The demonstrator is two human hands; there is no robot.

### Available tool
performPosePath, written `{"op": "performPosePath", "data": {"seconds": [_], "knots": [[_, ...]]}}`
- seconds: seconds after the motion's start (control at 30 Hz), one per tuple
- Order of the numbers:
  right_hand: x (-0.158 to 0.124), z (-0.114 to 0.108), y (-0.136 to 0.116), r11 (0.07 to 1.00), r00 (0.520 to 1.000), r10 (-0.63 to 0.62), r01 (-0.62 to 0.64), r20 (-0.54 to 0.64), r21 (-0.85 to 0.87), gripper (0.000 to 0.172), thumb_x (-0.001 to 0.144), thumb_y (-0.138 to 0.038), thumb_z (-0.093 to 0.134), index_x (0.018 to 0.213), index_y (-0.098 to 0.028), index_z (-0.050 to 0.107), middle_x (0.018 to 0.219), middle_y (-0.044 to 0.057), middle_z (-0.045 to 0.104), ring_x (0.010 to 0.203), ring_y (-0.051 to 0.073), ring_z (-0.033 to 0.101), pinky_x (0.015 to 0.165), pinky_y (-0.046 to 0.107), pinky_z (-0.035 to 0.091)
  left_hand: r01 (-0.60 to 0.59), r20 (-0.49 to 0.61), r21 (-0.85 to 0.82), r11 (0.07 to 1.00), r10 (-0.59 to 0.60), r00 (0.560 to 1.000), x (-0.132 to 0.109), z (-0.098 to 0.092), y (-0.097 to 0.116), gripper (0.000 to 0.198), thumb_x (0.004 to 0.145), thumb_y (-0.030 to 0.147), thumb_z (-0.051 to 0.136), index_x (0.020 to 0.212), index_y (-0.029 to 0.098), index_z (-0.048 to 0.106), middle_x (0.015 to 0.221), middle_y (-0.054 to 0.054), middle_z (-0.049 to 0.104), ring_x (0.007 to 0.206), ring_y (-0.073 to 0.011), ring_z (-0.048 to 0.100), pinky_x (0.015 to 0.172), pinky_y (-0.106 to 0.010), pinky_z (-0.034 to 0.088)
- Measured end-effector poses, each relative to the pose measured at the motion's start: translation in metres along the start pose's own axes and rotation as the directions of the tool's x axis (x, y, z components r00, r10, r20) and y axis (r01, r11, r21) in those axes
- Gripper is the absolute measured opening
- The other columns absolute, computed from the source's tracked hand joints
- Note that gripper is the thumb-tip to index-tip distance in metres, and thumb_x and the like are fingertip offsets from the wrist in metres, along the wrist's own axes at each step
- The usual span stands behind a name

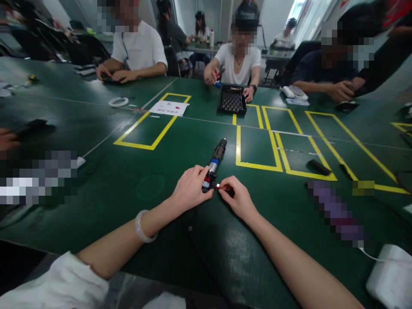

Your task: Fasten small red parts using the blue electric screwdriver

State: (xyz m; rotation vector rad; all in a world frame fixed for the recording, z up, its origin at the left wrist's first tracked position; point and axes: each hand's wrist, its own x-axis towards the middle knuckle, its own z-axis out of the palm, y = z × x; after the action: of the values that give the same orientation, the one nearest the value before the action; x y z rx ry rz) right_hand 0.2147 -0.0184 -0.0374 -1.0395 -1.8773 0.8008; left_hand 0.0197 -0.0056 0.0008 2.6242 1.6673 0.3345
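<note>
In front of me a slim electric screwdriver (217, 155) lies on the green table, its dark narrow tip pointing away from me. A blue band and a silver section show along its body, with small red and white parts at the near end. My left hand (191, 184) is closed around that near end from the left. Just to the right, my right hand (238, 196) pinches a small red-and-orange piece with a light tip (218, 186), close against the screwdriver. Fingers partly cover it, so its exact kind is unclear.
Yellow tape outlines (259, 166) mark the table (154, 231). Across it, a co-worker handles a black tray (232, 99). A labelled paper (170, 108) and white ring (118, 102) lie far left. To the right are a black object (319, 167), a blurred purple item (334, 210) and a white box (391, 274).
</note>
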Motion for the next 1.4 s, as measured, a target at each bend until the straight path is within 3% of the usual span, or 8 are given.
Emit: {"op": "performPosePath", "data": {"seconds": [0.37, 0.53, 0.63, 0.87, 1.0, 1.2, 1.4], "knots": [[0.0, -0.001, -0.001, 0.995, 0.999, 0.026, -0.028, -0.021, -0.094, 0.011, 0.083, -0.01, 0.054, 0.086, -0.021, 0.054, 0.086, 0.002, 0.054, 0.078, 0.017, 0.055, 0.072, 0.029, 0.045, -0.027, 0.015, -0.078, 0.997, 0.029, 0.999, -0.005, 0.001, 0.007, 0.063, 0.08, 0.039, 0.057, 0.137, 0.016, 0.043, 0.116, -0.012, 0.054, 0.106, -0.0273, 0.054, 0.093, -0.04, 0.045], [0.001, -0.001, -0.002, 0.993, 0.999, 0.025, -0.02, 0.039, -0.117, 0.01, 0.087, -0.014, 0.056, 0.091, -0.022, 0.06, 0.093, 0.004, 0.06, 0.088, 0.02, 0.059, 0.08, 0.033, 0.047, -0.033, 0.017, -0.078, 0.996, 0.035, 0.999, -0.005, 0.002, 0.006, 0.064, 0.081, 0.04, 0.056, 0.138, 0.015, 0.042, 0.118, -0.013, 0.054, 0.108, -0.0278, 0.054, 0.095, -0.041, 0.045], [0.0, -0.001, -0.003, 0.995, 0.999, 0.014, -0.011, 0.029, -0.104, 0.012, 0.089, -0.015, 0.057, 0.094, -0.022, 0.064, 0.096, 0.006, 0.06, 0.094, 0.021, 0.06, 0.083, 0.035, 0.049, -0.041, 0.018, -0.078, 0.996, 0.043, 0.999, -0.005, 0.003, 0.005, 0.065, 0.082, 0.042, 0.055, 0.139, 0.015, 0.042, 0.121, -0.014, 0.053, 0.11, -0.0286, 0.053, 0.096, -0.041, 0.044], [0.0, -0.001, -0.002, 0.998, 1.0, -0.022, 0.022, -0.001, -0.055, 0.018, 0.089, -0.013, 0.054, 0.097, -0.022, 0.068, 0.096, 0.007, 0.065, 0.089, 0.019, 0.064, 0.08, 0.033, 0.052, -0.031, -0.012, -0.031, 0.999, 0.03, 0.999, -0.002, 0.003, 0.01, 0.063, 0.087, 0.051, 0.05, 0.138, 0.015, 0.044, 0.119, -0.014, 0.053, 0.11, -0.0291, 0.052, 0.096, -0.041, 0.042], [-0.002, -0.001, 0.0, 1.0, 1.0, -0.007, 0.007, 0.026, 0.005, 0.02, 0.089, -0.013, 0.055, 0.103, -0.022, 0.066, 0.099, 0.006, 0.066, 0.082, 0.017, 0.063, 0.076, 0.031, 0.051, 0.001, 0.009, 0.031, 1.0, -0.001, 1.0, 0.003, 0.002, 0.01, 0.062, 0.088, 0.047, 0.05, 0.14, 0.014, 0.042, 0.115, -0.015, 0.053, 0.104, -0.0288, 0.053, 0.091, -0.041, 0.043], [-0.002, -0.002, -0.001, 0.999, 0.997, -0.011, 0.008, 0.074, 0.041, 0.023, 0.088, -0.013, 0.054, 0.108, -0.022, 0.063, 0.102, 0.005, 0.063, 0.085, 0.016, 0.062, 0.078, 0.03, 0.05, -0.016, 0.033, 0.084, 0.996, 0.013, 0.999, 0.005, 0.001, -0.003, 0.063, 0.089, 0.047, 0.048, 0.145, 0.019, 0.037, 0.115, -0.013, 0.053, 0.102, -0.028, 0.052, 0.089, -0.039, 0.042], [0.0, -0.005, -0.003, 0.999, 0.997, 0.007, -0.011, 0.078, 0.039, 0.019, 0.089, -0.013, 0.053, 0.102, -0.022, 0.063, 0.102, 0.006, 0.063, 0.085, 0.016, 0.062, 0.078, 0.03, 0.049, 0.041, 0.043, 0.155, 0.987, -0.048, 0.998, 0.009, -0.003, -0.031, 0.066, 0.089, 0.05, 0.048, 0.145, 0.019, 0.037, 0.12, -0.015, 0.051, 0.104, -0.0294, 0.051, 0.091, -0.04, 0.041]]}}
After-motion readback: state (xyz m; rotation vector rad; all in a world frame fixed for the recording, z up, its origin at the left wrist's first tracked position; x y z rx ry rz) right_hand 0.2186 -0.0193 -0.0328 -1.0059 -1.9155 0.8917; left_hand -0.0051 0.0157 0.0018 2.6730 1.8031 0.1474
